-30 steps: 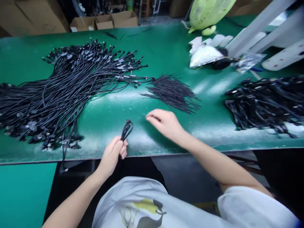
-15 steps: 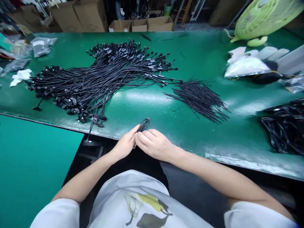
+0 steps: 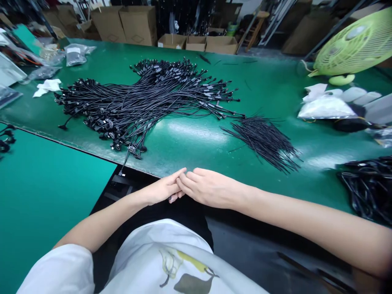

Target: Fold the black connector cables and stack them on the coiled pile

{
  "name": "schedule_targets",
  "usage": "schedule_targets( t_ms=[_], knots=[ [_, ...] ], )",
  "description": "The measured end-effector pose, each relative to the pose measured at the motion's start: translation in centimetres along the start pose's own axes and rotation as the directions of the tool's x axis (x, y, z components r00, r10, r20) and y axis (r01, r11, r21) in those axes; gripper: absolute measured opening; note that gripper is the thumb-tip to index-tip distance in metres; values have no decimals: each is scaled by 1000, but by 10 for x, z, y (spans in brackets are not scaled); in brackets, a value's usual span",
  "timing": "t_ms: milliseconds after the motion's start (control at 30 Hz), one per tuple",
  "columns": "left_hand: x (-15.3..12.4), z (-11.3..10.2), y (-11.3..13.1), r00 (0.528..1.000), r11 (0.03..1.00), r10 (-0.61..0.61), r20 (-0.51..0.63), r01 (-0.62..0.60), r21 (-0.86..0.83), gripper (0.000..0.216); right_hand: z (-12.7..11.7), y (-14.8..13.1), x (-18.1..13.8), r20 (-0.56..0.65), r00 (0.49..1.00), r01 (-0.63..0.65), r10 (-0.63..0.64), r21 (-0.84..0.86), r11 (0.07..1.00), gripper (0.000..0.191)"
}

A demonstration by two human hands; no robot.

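Note:
My left hand [image 3: 168, 188] and my right hand [image 3: 203, 185] meet at the table's front edge, fingers overlapping. Both are closed around a folded black cable, which the fingers now hide almost wholly. Only a small dark bit of the cable [image 3: 170, 198] peeks out below my left fingers. Beyond my hands, to the left, lies a big pile of black cables [image 3: 143, 98] with connector ends. To the right of that pile is a loose bundle of thin black ties [image 3: 265, 141].
A green-topped table [image 3: 190, 151] spans the view. On its right stand a yellow-green fan [image 3: 357, 45], a white plastic bag [image 3: 326, 107] and a heap of bagged black cables [image 3: 367, 188]. Clear bags [image 3: 75, 55] and a crumpled tissue [image 3: 47, 87] lie at left. Cardboard boxes [image 3: 137, 24] stand behind.
The cable's looped end, which stuck up above my fingers before, is now out of sight. My right hand has turned flatter over the left fingers. The camera view has shifted.

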State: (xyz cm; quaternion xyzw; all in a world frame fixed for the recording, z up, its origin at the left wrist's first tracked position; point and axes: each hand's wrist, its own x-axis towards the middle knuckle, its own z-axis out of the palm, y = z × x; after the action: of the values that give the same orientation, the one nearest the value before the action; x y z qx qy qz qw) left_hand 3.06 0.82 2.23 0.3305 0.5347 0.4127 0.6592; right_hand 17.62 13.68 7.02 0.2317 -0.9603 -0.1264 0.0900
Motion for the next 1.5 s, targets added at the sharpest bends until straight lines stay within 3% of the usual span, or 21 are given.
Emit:
schedule_targets(
  t_ms=[133,267,367,467,533,600,667,733,800,867,900,967,1033,1100,1167,1200,1267,1333,1400,1500],
  knots=[
    [3,0,-3,997,999,-8,73,6,34,71,1,-3,-1,64,998,-13,14,-12,1000,23],
    [6,1,-4,980,995,-20,198,0,99,44,6,-2,-4,66,997,38,-43,78,996,25],
    [6,3,-1,977,988,-20,214,-13,151,31,1,-4,-6,49,995,84,-83,-6,996,27],
    [4,7,2,989,964,-37,143,-2,266,41,-2,-8,-7,68,995,83,-75,-122,989,29],
    [6,11,4,999,946,-20,29,10,325,53,3,-9,-7,90,996,14,-1,-143,990,27],
    [13,15,6,993,956,20,-118,16,291,66,14,-7,-6,96,984,-135,147,-117,984,24],
    [23,18,10,964,986,72,-255,-31,162,74,26,-2,-3,84,938,-334,336,-42,942,21],
    [36,19,16,931,987,147,-335,-161,-14,70,35,2,3,38,841,-541,540,80,837,20],
    [46,17,24,893,928,238,-381,-324,-181,55,40,5,8,-26,687,-690,726,287,664,22],
    [48,13,33,859,854,300,-415,-436,-285,39,43,5,12,-7,523,-697,852,572,432,28],
    [46,11,37,840,830,328,-433,-475,-292,36,44,6,12,48,474,-641,879,704,307,31],
    [37,8,42,798,823,405,-446,-531,-201,34,46,7,9,176,464,-494,868,865,88,35],
    [25,6,43,787,853,499,-363,-519,47,32,47,11,2,246,482,-435,841,901,-14,35],
    [16,4,37,822,833,521,-229,-432,345,32,46,12,-7,221,450,-492,865,870,33,33],
    [15,2,27,884,827,436,-168,-320,462,38,42,9,-12,103,429,-597,897,778,196,31],
    [18,0,22,909,868,370,-190,-266,418,45,40,4,-13,21,453,-635,891,709,306,30],
    [26,-3,17,940,968,220,-260,-178,177,57,38,-7,-11,-124,554,-655,823,546,523,29],
    [31,-5,19,945,983,134,-300,-165,-81,61,39,-19,-7,-190,648,-624,738,423,657,28],
    [29,-4,25,940,947,175,-294,-243,-210,60,42,-25,-5,-191,671,-600,716,429,676,28],
    [21,1,31,918,927,330,-220,-359,-109,53,45,-21,-8,-100,610,-561,786,646,518,31]
  ],
)
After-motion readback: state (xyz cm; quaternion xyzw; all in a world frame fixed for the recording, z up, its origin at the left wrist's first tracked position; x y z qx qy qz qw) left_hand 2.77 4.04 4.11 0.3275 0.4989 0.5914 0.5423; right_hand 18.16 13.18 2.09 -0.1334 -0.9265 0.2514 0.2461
